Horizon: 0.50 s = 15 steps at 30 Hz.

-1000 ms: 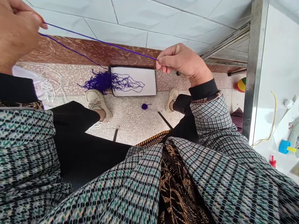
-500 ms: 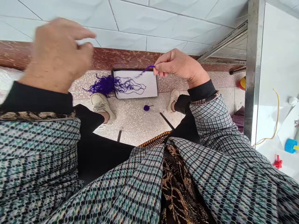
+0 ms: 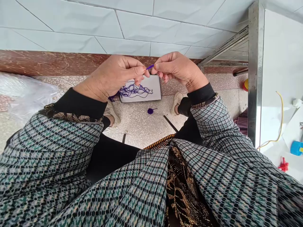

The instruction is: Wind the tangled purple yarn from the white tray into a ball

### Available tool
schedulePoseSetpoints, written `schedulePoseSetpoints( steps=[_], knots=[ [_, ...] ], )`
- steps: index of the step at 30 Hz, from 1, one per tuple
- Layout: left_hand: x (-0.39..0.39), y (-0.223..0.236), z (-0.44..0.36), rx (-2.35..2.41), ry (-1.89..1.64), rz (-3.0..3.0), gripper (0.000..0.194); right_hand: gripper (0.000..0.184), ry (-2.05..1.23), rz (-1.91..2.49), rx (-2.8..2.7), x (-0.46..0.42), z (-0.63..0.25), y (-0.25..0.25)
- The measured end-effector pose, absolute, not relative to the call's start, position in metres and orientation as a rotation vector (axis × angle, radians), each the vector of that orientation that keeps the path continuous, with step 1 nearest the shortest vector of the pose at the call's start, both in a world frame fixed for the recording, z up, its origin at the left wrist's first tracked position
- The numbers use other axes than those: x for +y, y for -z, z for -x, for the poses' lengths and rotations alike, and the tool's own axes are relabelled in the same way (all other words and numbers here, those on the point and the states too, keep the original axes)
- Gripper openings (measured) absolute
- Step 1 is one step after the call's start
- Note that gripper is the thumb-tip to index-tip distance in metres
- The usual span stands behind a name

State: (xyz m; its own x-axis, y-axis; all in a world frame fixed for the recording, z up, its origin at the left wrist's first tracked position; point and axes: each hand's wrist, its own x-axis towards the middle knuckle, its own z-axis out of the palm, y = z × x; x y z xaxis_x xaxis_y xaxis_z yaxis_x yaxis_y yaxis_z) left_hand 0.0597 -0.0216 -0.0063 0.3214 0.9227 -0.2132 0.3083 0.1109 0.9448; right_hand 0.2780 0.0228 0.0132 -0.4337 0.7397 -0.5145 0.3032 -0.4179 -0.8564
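Note:
Between my two hands a short length of purple yarn [image 3: 150,66] is stretched. My left hand [image 3: 123,71] pinches one side of it with thumb and forefinger. The other side is pinched in my right hand [image 3: 172,66], a small gap away. Below them, loose tangled purple strands [image 3: 136,90] lie over a white, dark-rimmed tray [image 3: 155,85] on the floor. My left hand and wrist cover most of the tangle's left part. A small purple yarn ball [image 3: 150,111] with a short tail rests on the floor nearer to me.
A metal-framed white table [image 3: 276,63] stands at the right, with a yellow cord [image 3: 282,119], a blue item [image 3: 295,148] and a red bow-like piece [image 3: 283,164]. Clear plastic [image 3: 30,94] lies at the left. The tiled wall [image 3: 132,25] rises ahead.
My left hand has come down and to the right from the upper left and now pinches the yarn beside my right hand. My right hand has stayed nearly in place.

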Motion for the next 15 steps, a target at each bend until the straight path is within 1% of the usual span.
schedulePoseSetpoints(
  steps=[2, 5, 9, 12, 15],
  knots=[
    [-0.02, 0.0, -0.06, 1.17, -0.71, -1.358, 0.037, 0.03, -1.952, 1.441, -1.376, 0.022, -0.274, -0.018],
    [-0.018, 0.002, -0.063, 1.148, -0.739, -1.346, 0.031, 0.033, -2.026, 1.349, -1.128, 0.026, -0.27, -0.02],
    [-0.016, 0.012, -0.075, 1.17, -0.553, -1.476, 0.026, 0.036, -2.111, 1.047, -0.803, 0.033, -0.273, -0.008],
    [-0.017, 0.017, -0.087, 1.223, -0.355, -1.569, 0.026, 0.032, -2.0, 0.88, -0.872, 0.031, -0.273, 0.002],
    [-0.018, 0.015, -0.093, 1.233, -0.186, -1.721, 0.033, 0.035, -1.78, 1.032, -1.107, 0.027, -0.269, 0.008]
  ],
)
